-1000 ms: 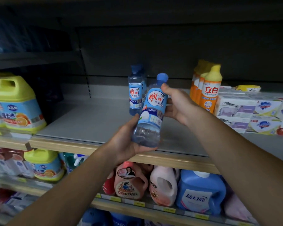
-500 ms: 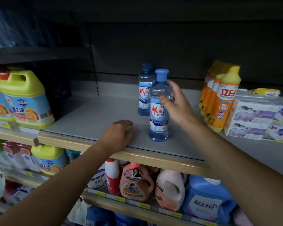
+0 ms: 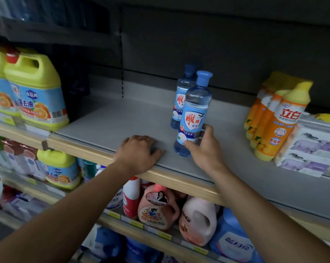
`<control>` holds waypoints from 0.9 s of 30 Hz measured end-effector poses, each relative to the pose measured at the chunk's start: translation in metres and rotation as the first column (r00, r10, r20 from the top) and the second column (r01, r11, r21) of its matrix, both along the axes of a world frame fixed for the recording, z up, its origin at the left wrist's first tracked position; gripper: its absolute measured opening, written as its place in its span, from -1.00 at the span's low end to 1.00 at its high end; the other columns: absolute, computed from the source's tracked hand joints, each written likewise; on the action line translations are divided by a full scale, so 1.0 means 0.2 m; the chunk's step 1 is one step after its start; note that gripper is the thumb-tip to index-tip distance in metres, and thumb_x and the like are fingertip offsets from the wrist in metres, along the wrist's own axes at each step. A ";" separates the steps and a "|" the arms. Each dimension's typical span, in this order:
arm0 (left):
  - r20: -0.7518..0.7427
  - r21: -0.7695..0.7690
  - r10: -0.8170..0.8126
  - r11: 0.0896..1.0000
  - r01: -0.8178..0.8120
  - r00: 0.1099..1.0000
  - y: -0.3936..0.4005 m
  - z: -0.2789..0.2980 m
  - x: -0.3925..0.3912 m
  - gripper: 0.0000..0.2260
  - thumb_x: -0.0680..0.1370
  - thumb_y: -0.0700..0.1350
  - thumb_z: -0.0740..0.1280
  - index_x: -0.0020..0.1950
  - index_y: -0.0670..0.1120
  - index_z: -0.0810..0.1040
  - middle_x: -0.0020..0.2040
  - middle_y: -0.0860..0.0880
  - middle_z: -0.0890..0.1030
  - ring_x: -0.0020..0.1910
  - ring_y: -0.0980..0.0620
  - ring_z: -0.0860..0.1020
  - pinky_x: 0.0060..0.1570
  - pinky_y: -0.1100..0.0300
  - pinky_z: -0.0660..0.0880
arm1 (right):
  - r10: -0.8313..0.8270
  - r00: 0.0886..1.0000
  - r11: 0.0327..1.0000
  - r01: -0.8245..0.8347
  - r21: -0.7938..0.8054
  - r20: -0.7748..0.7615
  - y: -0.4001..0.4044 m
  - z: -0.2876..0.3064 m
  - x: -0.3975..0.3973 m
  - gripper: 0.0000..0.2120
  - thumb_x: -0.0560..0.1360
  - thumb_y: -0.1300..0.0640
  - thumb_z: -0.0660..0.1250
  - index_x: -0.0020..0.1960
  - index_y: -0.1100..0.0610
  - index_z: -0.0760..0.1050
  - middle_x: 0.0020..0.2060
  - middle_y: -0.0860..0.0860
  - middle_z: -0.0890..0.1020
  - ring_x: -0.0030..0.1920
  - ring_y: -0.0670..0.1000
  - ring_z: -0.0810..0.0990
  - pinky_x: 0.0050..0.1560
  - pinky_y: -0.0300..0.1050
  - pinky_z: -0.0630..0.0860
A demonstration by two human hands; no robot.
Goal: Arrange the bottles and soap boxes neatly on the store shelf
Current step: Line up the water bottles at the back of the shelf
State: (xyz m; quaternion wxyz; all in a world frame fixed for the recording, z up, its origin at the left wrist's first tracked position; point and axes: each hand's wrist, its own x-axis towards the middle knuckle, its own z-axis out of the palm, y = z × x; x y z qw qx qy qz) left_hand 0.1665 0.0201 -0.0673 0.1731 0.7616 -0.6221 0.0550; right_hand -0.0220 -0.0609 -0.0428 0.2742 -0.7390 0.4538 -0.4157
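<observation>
The wide grey store shelf with its pale wooden front lip is stretching across in front of me at chest height. At its left end, big yellow plastic jugs with blue and orange labels are standing in a row. On the right, white and purple soap boxes are sitting stacked, with tall orange bottles with yellow caps lined up just beside them on their left.

Near the middle of the shelf, a clear blue plastic bottle with a blue cap is standing upright close to the front edge. A second bottle of the same kind is standing directly behind it, partly hidden.

My right hand is gripping the front bottle low down, thumb on its left side and fingers curling round its right side over the label. My left hand is resting palm down on the shelf's front edge just left of the bottle, fingers loosely bent and holding nothing.
</observation>
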 end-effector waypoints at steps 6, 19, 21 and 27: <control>-0.009 -0.024 0.013 1.000 -0.013 1.000 -0.01 -0.01 0.01 -0.47 0.49 0.32 0.04 0.28 0.07 0.50 0.25 0.05 0.56 0.26 -0.05 0.45 0.26 0.05 0.36 | -0.002 1.000 1.000 0.002 -0.007 0.031 -0.14 -0.03 0.18 -0.53 0.44 0.19 0.43 0.32 0.11 0.41 0.13 0.03 0.64 0.07 0.06 0.62 0.00 -0.22 0.42; -0.037 -0.064 0.027 0.998 -0.029 0.999 -0.02 -0.01 0.01 -0.53 0.48 0.28 0.12 0.22 0.05 0.53 0.19 0.04 0.59 0.21 -0.06 0.47 0.22 0.03 0.37 | -0.040 0.999 0.999 0.039 -0.011 -0.029 -0.30 -0.02 0.31 -0.51 0.45 0.17 0.46 0.33 0.20 0.43 0.22 0.13 0.59 0.17 0.11 0.59 0.22 -0.07 0.49; -0.037 -0.063 0.030 0.998 -0.032 0.999 -0.02 -0.01 0.01 -0.54 0.48 0.27 0.11 0.21 0.05 0.53 0.18 0.04 0.59 0.20 -0.06 0.47 0.22 0.03 0.38 | -0.057 0.997 0.998 0.057 -0.005 -0.051 -0.31 -0.02 0.32 -0.51 0.45 0.15 0.46 0.34 0.20 0.43 0.24 0.14 0.57 0.20 0.13 0.57 0.25 -0.03 0.48; -0.046 -0.059 0.029 0.998 -0.032 0.999 -0.02 -0.01 0.01 -0.54 0.49 0.27 0.10 0.21 0.05 0.53 0.17 0.04 0.59 0.20 -0.06 0.46 0.21 0.03 0.37 | -0.106 0.989 0.994 0.106 -0.006 -0.103 -0.33 -0.01 0.35 -0.50 0.48 0.14 0.43 0.36 0.22 0.40 0.28 0.16 0.54 0.27 0.15 0.52 0.31 -0.03 0.43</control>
